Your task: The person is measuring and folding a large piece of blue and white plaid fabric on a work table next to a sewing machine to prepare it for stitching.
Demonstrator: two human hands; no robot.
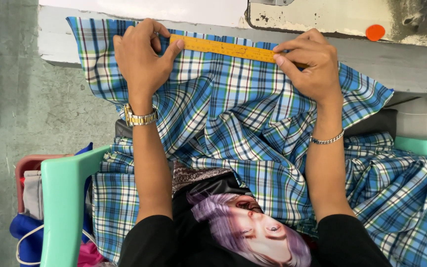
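A blue, white and green plaid cloth [223, 113] drapes from the table edge down over my lap. A yellow-orange ruler [223, 48] lies flat along the cloth's upper edge. My left hand [142, 59], with a gold watch on its wrist, presses the ruler's left end with thumb and fingers. At the ruler's right end my right hand [310, 62], wearing a silver bracelet, pinches the ruler and the cloth under it.
A worn grey-white table [396, 59] carries an orange round disc [375, 32] at the top right. A mint-green plastic chair arm [63, 198] stands at the lower left, beside a basket of folded clothes [28, 193]. The floor at left is greenish concrete.
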